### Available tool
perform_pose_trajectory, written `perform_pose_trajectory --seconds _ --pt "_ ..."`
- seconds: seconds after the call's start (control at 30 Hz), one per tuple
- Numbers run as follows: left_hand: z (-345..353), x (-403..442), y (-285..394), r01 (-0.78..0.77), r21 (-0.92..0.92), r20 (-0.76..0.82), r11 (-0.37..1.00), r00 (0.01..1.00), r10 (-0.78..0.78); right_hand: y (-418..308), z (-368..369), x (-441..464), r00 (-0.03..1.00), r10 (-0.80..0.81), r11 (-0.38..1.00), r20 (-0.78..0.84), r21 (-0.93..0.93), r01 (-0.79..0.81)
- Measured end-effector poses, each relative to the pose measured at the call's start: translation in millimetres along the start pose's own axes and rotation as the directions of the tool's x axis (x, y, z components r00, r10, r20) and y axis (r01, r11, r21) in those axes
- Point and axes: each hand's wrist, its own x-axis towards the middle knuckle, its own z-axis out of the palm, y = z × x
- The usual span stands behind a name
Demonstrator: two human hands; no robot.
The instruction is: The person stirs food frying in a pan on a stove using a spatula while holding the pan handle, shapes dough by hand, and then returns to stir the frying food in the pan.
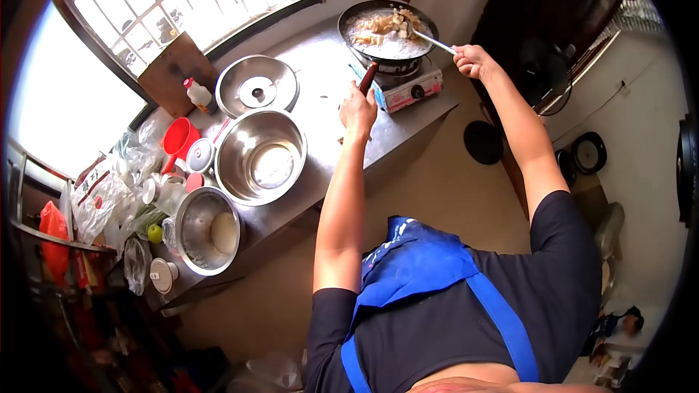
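At 11 o'clock, one window (191, 1); steel counter (320, 94), two deep bowls (237, 147); left hand (358, 110) clasps wok handle (369, 78), right hand (473, 62) clasps utensil (435, 41).

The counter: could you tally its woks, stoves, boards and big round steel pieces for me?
Wok: 1
Stove: 1
Board: 1
Big round steel pieces: 3
Total: 6

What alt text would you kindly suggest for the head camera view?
A person in a blue apron holds, in the left hand, the handle of a wok on a portable stove and, in the right hand, a utensil dipped in frothy food. Metal bowls stand on the counter near a window.
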Motion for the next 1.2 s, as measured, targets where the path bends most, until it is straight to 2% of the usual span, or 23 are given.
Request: perform_pose_trajectory --seconds 0.07,0.13,0.2,0.23,0.3,0.5,0.57,0.8,0.9,1.0,1.1,1.13,1.17,1.2 --pt "-0.7 -5.2 1.2 -0.015 -0.088 -0.036 0.996 0.999 0.011 -4.0 -0.2 -12.6 1.0 -0.011 1.0 -0.014 -0.012 0.01" --pt "-2.3 -4.9 2.5 0.011 -0.07 0.0 0.997 1.0 -0.011 -3.1 1.0 -22.9 1.0 -0.011 1.0 -0.02 -0.029 0.01" --pt "-4.4 -2.9 6.0 0.021 -0.041 0.02 0.999 1.0 -0.02 -8.1 1.4 -32.4 0.993 -0.116 0.979 -0.038 -0.172 0.108" --pt "-4.7 -2.0 9.1 0.021 -0.044 0.015 0.999 1.0 -0.021 -10.7 5.3 -40.9 0.992 -0.119 0.978 -0.037 -0.176 0.111" --pt "-2.9 -2.3 14.4 0.011 -0.016 0.027 1.0 1.0 -0.01 -13.9 12.3 -59.5 0.97 -0.238 0.91 -0.045 -0.361 0.206" --pt "-3.4 -1.3 21.9 -0.026 0.012 0.028 1.0 0.999 0.026 -25.7 16.1 -50.6 0.937 -0.341 0.822 -0.071 -0.507 0.26" --pt "-3.9 0.3 21.6 -0.024 0.028 0.047 0.999 0.999 0.023 -21.4 19.3 -35.5 0.893 -0.435 0.754 -0.112 -0.588 0.294" --pt "-5.6 -2.3 21.6 -0.037 0.007 0.03 0.999 0.999 0.037 -21.4 31.7 -7.6 0.876 -0.46 0.656 -0.148 -0.721 0.223" --pt "-7.4 -0.6 23.7 -0.032 0.016 0.032 0.999 0.999 0.032 -18.4 37.2 11.0 0.857 -0.501 0.622 -0.122 -0.739 0.258" --pt "-9.4 -0.7 26.4 -0.021 0.03 0.041 0.999 0.999 0.02 -17.2 38.3 49.5 0.857 -0.504 0.543 -0.108 -0.811 0.217" --pt "-9.6 -1.4 27.2 -0.009 0.031 0.049 0.999 0.999 0.008 -14.9 53.9 75.2 0.85 -0.509 0.53 -0.137 -0.828 0.184" --pt "-9.8 -1.3 26.6 -0.008 0.028 0.049 1.0 0.999 0.007 -16.4 64.4 71.6 0.84 -0.515 0.488 -0.171 -0.864 0.123" --pt "-9.4 -1.6 26.1 0.003 0.027 0.038 1.0 0.999 -0.004 -17.5 65.5 80.5 0.843 -0.513 0.486 -0.163 -0.865 0.128" --pt "-8.7 -1.7 25.7 0.008 0.025 0.033 1.0 0.999 -0.009 -20.7 67.9 85.0 0.836 -0.54 0.394 -0.096 -0.907 0.151"
